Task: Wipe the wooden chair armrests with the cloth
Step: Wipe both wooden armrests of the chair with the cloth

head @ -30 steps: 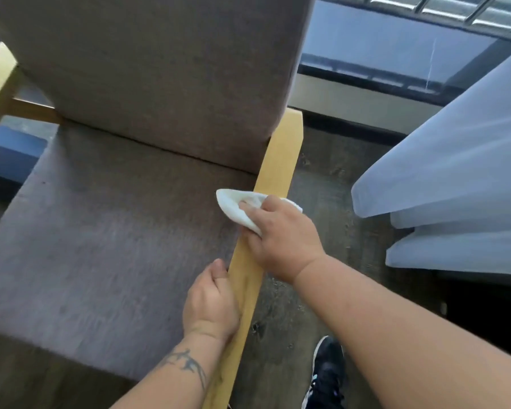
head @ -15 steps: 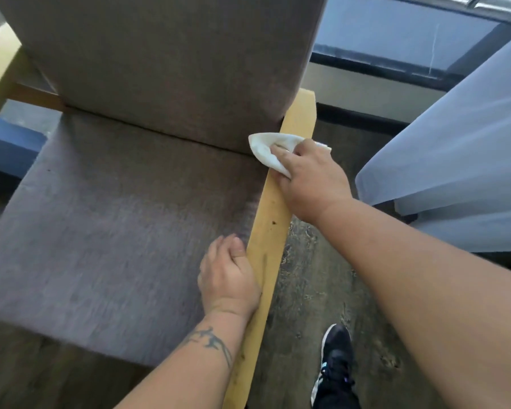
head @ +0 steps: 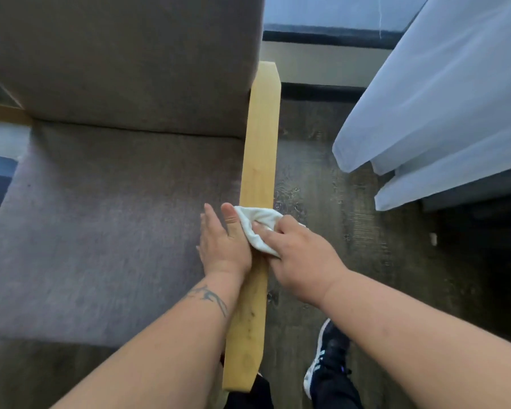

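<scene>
The right hand (head: pixel 301 255), clamped on the white cloth (head: pixel 257 228), has swept back from twelve o'clock to mid-armrest (head: pixel 260 149). The left hand (head: pixel 223 246), fingers now flat, touches it. The near end still looks smudged.

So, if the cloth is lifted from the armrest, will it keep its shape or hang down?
Probably hang down: the cloth is bunched and creased under the right hand. It looks thin, so likely light. On the smooth armrest it should slide easily.
</scene>
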Demonstrator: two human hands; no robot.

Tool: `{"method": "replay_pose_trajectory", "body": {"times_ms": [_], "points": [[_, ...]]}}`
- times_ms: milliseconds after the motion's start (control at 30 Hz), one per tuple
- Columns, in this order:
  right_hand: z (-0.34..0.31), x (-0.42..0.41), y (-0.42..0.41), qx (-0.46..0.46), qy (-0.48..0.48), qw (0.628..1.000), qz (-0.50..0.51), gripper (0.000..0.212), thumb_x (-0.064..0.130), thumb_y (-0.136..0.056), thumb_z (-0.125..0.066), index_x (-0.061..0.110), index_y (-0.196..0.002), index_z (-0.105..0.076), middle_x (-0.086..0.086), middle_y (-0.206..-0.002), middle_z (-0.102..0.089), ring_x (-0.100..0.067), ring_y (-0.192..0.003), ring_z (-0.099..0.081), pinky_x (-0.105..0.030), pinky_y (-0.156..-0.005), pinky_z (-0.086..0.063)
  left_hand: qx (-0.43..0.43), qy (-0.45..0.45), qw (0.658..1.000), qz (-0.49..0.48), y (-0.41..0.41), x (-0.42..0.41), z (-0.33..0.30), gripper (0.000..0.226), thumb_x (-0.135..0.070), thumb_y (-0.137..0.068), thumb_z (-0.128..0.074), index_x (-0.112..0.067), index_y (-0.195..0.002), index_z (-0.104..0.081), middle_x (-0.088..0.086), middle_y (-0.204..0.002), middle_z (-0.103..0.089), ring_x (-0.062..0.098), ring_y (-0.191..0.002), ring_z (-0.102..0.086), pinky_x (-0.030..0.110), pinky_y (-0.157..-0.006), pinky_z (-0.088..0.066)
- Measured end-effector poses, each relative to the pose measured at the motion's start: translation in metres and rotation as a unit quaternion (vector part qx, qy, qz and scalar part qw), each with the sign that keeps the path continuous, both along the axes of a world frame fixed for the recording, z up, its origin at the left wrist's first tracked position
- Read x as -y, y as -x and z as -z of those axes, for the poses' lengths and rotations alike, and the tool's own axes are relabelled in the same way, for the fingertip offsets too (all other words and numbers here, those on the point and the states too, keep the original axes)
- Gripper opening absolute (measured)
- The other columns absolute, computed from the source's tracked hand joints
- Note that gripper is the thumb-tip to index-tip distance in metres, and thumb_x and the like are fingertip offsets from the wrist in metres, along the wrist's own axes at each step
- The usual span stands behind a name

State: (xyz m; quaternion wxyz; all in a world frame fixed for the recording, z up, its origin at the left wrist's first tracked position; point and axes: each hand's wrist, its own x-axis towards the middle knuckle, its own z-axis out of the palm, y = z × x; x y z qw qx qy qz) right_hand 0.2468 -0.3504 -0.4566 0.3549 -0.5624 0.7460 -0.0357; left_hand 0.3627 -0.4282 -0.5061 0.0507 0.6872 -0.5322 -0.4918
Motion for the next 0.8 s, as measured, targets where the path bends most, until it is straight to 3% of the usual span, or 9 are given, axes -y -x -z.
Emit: {"method": "replay_pose_trajectory", "body": {"times_ms": [67,133,233,333,400,467,533,667,800], "points": [[-0.003,-0.003,-0.004,0.000,-0.007,1.000,0.003,0.057,0.030,-0.098,-0.048,0.040,-0.153,-0.032,-0.001,-0.135,-0.047,-0.026,-0.125,-0.051,-0.038,-0.096,-0.047,-0.056,-0.022,0.998,-0.027,-0.008,0.002,-0.007,0.121,-0.099,-0.064,-0.004,-0.025,-0.157,-0.027,0.007,-0.161,-0.039,0.028,-0.148,-0.036,0.046,-0.124,-0.023],[-0.008,0.002,0.002,0.004,-0.007,1.000,0.020,0.054,0.034,-0.099,-0.046,0.043,-0.150,-0.035,-0.001,-0.132,-0.047,-0.027,-0.124,-0.051,-0.039,-0.096,-0.047,-0.076,-0.010,0.997,-0.008,-0.008,0.014,-0.022,0.088,-0.079,-0.090,-0.022,-0.019,-0.152,-0.038,0.000,-0.146,-0.052,0.020,-0.135,-0.047,0.026,-0.110,-0.029],[-0.017,0.013,0.008,-0.021,0.042,0.997,0.057,0.050,0.029,-0.095,-0.050,0.037,-0.144,-0.046,-0.002,-0.136,-0.044,-0.028,-0.125,-0.044,-0.040,-0.098,-0.046,-0.029,0.114,0.988,0.100,0.002,0.059,-0.037,0.061,-0.050,-0.098,-0.049,-0.014,-0.148,-0.044,0.001,-0.139,-0.055,0.018,-0.127,-0.053,0.027,-0.099,-0.039],[-0.009,0.027,0.001,-0.094,0.049,0.994,-0.024,0.057,0.023,-0.092,-0.049,0.030,-0.148,-0.042,-0.007,-0.166,-0.014,-0.033,-0.151,-0.012,-0.048,-0.120,-0.020,0.033,0.254,0.922,0.291,0.035,0.097,-0.046,0.067,-0.047,-0.092,-0.059,-0.014,-0.148,-0.043,0.010,-0.148,-0.051,0.026,-0.136,-0.048,0.043,-0.116,-0.038],[0.004,0.029,-0.010,-0.082,0.048,0.995,-0.040,0.063,0.022,-0.090,-0.045,0.028,-0.152,-0.037,-0.010,-0.167,-0.016,-0.036,-0.153,-0.003,-0.052,-0.122,-0.008,0.057,0.298,0.847,0.436,0.059,0.099,-0.045,0.063,-0.043,-0.090,-0.061,-0.013,-0.144,-0.048,0.011,-0.146,-0.054,0.030,-0.137,-0.047,0.042,-0.118,-0.034],[0.014,0.026,-0.018,-0.045,0.068,0.997,-0.007,0.067,0.021,-0.082,-0.042,0.024,-0.148,-0.047,-0.014,-0.156,-0.038,-0.043,-0.149,-0.013,-0.058,-0.120,-0.013,0.068,0.309,0.770,0.554,0.078,0.097,-0.036,0.060,-0.050,-0.089,-0.054,-0.017,-0.139,-0.056,0.008,-0.149,-0.053,0.030,-0.144,-0.040,0.043,-0.122,-0.026],[0.020,0.021,-0.022,-0.013,0.096,0.994,0.044,0.060,0.019,-0.078,-0.047,0.020,-0.137,-0.060,-0.015,-0.144,-0.051,-0.046,-0.144,-0.023,-0.062,-0.114,-0.024,0.089,0.289,0.729,0.614,0.086,0.098,-0.022,0.065,-0.061,-0.088,-0.037,-0.027,-0.139,-0.058,0.001,-0.158,-0.043,0.027,-0.155,-0.018,0.049,-0.127,-0.007],[0.026,0.013,-0.035,-0.004,0.147,0.985,0.095,0.048,0.014,-0.080,-0.052,0.016,-0.126,-0.066,-0.017,-0.153,-0.046,-0.045,-0.147,-0.027,-0.062,-0.109,-0.037,0.075,0.323,0.701,0.632,0.086,0.113,-0.008,0.076,-0.068,-0.090,-0.009,-0.037,-0.137,-0.059,-0.005,-0.164,-0.034,0.024,-0.158,-0.003,0.053,-0.126,0.006],[0.034,-0.015,-0.063,-0.031,0.200,0.973,0.113,0.055,0.018,-0.080,-0.043,0.014,-0.130,-0.064,-0.011,-0.150,-0.053,-0.045,-0.143,-0.038,-0.059,-0.103,-0.046,0.053,0.366,0.693,0.619,0.083,0.115,0.001,0.065,-0.062,-0.095,-0.017,-0.036,-0.129,-0.066,-0.007,-0.157,-0.047,0.024,-0.157,-0.015,0.055,-0.126,-0.002]]}}
